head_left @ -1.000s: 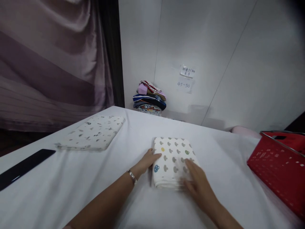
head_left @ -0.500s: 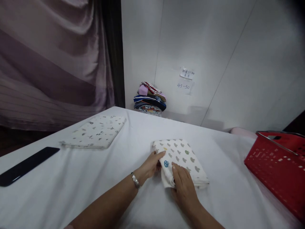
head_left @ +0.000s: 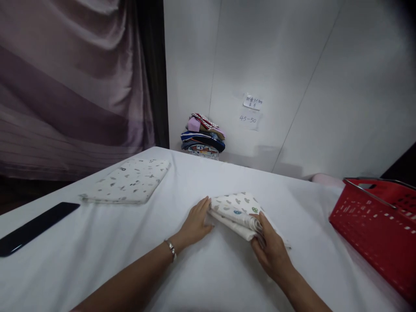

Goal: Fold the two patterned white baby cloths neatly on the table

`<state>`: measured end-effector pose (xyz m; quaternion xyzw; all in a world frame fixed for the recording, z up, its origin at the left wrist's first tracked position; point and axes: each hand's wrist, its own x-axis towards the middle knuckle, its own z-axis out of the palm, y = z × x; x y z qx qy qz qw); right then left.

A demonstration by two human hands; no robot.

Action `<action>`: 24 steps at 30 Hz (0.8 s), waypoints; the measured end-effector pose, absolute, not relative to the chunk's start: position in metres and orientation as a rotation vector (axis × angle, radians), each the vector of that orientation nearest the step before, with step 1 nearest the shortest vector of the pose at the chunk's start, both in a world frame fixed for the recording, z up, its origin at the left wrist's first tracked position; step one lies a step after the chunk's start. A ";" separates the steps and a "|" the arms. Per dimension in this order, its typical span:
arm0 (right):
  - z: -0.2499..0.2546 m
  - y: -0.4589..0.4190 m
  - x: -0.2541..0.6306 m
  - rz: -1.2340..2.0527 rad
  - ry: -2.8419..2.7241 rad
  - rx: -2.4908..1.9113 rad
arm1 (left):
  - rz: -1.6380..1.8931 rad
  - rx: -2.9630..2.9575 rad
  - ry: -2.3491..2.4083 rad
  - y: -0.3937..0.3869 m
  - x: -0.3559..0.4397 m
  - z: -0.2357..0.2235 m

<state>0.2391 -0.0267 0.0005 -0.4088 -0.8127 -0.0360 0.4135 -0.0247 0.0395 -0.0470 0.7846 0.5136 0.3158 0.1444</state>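
A folded white cloth [head_left: 234, 202] with grey, blue and green prints lies at the middle of the table. My right hand [head_left: 272, 249] grips its near right edge, thumb below and fingers on top, and lifts that edge so the layers show. At the cloth's left corner rests my left hand [head_left: 195, 222], fingers stretched out and thumb apart, its fingertips against the edge. A metal bracelet [head_left: 171, 250] circles the left wrist. Farther left, another folded printed cloth [head_left: 130, 181] lies flat.
On the right stands a red perforated basket [head_left: 373, 234] with a metal handle. A flat black object [head_left: 35, 227] lies at the table's left. Behind the white-covered table [head_left: 182, 173] are a stack of folded fabrics [head_left: 203, 136], a wall with paper notes [head_left: 250, 110], and a curtain [head_left: 71, 86].
My right hand has taken hold of the cloth's near edge and raised it, bending it away. My left hand has let go of its pinch and opened beside the left corner.
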 end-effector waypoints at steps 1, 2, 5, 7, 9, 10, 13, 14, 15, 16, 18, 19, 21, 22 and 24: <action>0.004 -0.026 0.240 -0.054 -2.027 -1.034 | 0.901 2.282 1.490 0.045 -0.023 -0.049; 0.008 -0.026 0.241 -0.018 -2.003 -1.035 | 0.914 2.278 1.498 0.051 -0.021 -0.049; 0.030 -0.023 0.243 0.126 -1.876 -1.065 | 1.053 2.176 1.434 0.066 -0.016 -0.037; 0.052 -0.020 0.247 0.279 -1.739 -1.104 | 1.129 2.056 1.347 0.072 -0.016 -0.016; 0.078 -0.019 0.252 0.479 -1.575 -1.086 | 1.142 1.953 1.291 0.073 -0.022 0.017; 0.091 -0.018 0.254 0.580 -1.493 -1.050 | 1.146 1.928 1.275 0.072 -0.026 0.036; 0.119 -0.017 0.262 0.834 -1.267 -0.940 | 1.232 1.896 1.224 0.070 -0.043 0.097; 0.123 -0.015 0.264 0.905 -1.203 -0.923 | 1.268 1.884 1.198 0.071 -0.047 0.114; 0.122 -0.012 0.265 0.973 -1.145 -0.915 | 1.304 1.865 1.180 0.074 -0.051 0.127; 0.118 -0.007 0.266 1.038 -1.094 -0.912 | 1.315 1.840 1.175 0.078 -0.053 0.134; 0.098 0.009 0.266 1.154 -1.002 -0.924 | 1.240 1.767 1.230 0.092 -0.052 0.131; 0.084 0.019 0.265 1.208 -0.963 -0.948 | 1.156 1.717 1.285 0.101 -0.049 0.120; 0.049 0.041 0.261 1.309 -0.885 -1.063 | 0.955 1.595 1.430 0.118 -0.041 0.083; 0.032 0.052 0.259 1.344 -0.851 -1.164 | 0.887 1.536 1.514 0.125 -0.037 0.061; 0.002 0.070 0.255 1.404 -0.818 -1.362 | 0.808 1.456 1.645 0.135 -0.028 0.020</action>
